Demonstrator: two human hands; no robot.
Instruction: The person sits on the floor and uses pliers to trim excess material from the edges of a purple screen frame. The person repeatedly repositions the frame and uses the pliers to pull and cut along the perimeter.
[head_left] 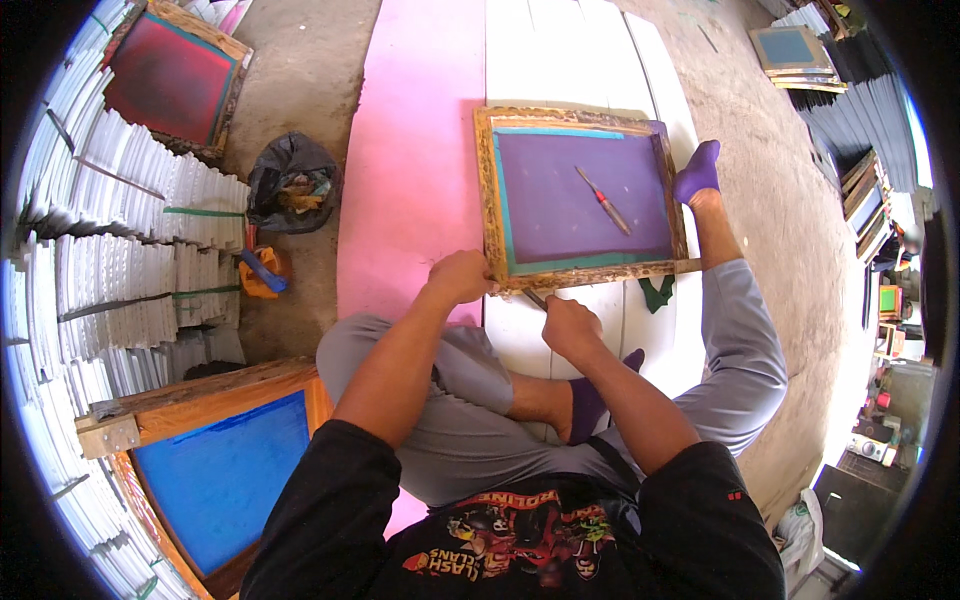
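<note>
The person sits on a long pink-and-white counter (410, 170), one leg folded in and the other stretched along the right. A wooden frame (600, 273) lies on the counter ahead of the person, right of the pink strip; purple mesh (560, 220) fills it, with teal strips along its left and far inner edges.

The left hand (462, 275) is closed on the frame's near left corner. The right hand (573, 327), just to the right and a little nearer, grasps a thin dark tool (535, 299), its end reaching to the frame's near edge; its kind cannot be told. A slim tool with a red and grey handle (611, 213) rests aslant on the mesh, apart from both hands. A dark green cloth (656, 294) lies by the near right corner, and a purple-socked foot (698, 172) is beside the frame's right edge.

On the left, a black bag (264, 190) with scraps inside sits on the floor (310, 60) beside stacked white sheets (120, 170). A blue-filled frame (285, 379) leans near left, a red-filled frame (232, 100) far left.
</note>
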